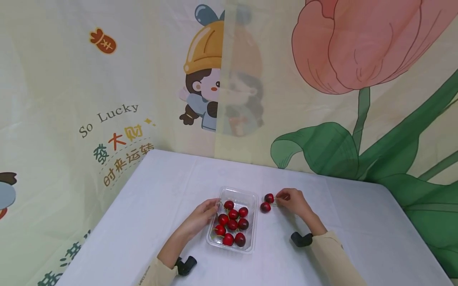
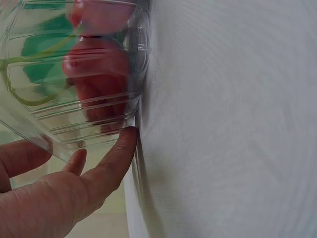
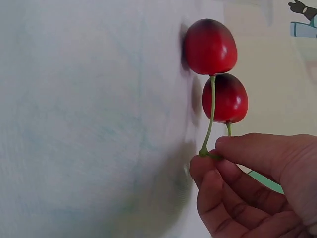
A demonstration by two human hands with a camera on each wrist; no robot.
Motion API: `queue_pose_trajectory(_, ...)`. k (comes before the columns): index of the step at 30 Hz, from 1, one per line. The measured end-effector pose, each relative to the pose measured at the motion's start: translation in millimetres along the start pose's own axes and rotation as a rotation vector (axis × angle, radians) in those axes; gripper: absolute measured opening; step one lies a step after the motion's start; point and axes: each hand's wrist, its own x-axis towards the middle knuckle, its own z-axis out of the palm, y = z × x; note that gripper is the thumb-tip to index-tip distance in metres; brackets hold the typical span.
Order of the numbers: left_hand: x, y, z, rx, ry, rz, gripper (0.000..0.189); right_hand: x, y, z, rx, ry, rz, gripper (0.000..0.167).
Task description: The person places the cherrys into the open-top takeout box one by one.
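A clear plastic box point(image 1: 231, 249) stands on the white table with several dark red cherries point(image 1: 232, 225) inside. My left hand point(image 1: 203, 216) holds the box at its far left side. In the left wrist view a fingertip point(image 2: 130, 136) presses low on the ribbed wall, while other fingers are up by the rim. Right of the box, my right hand point(image 1: 292, 200) pinches the green stems point(image 3: 209, 124) of two cherries between thumb and fingers. One cherry point(image 3: 210, 47) of this pair is larger in the right wrist view; the other cherry point(image 3: 225, 99) is partly overlapped by it.
The white-covered table point(image 1: 343, 230) meets a printed curtain point(image 1: 257, 151) at its back edge. A black wrist device point(image 1: 186, 265) is on the left arm, and another black device point(image 1: 301, 239) on the right.
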Motion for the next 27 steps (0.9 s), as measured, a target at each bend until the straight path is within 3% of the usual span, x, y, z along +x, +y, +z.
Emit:
queue_pose_trajectory(6,-0.5,1.0,0.2,-0.002,0.015,0.003,0.043,-6.3,-6.1,-10.6,0.023,0.012,-0.044,0.011)
queue_pose_trajectory(12,-1.7,-0.2,-0.1,0.006,0.008,-0.001,0.043,-11.7,-16.1,-23.4,0.042,0.045,-0.14,0.012)
queue_pose_trajectory(27,-0.3,-3.4,-0.5,0.013,-0.003,0.011,0.044,-31.4,-56.9,-47.0,0.056,0.132,-0.348,0.014)
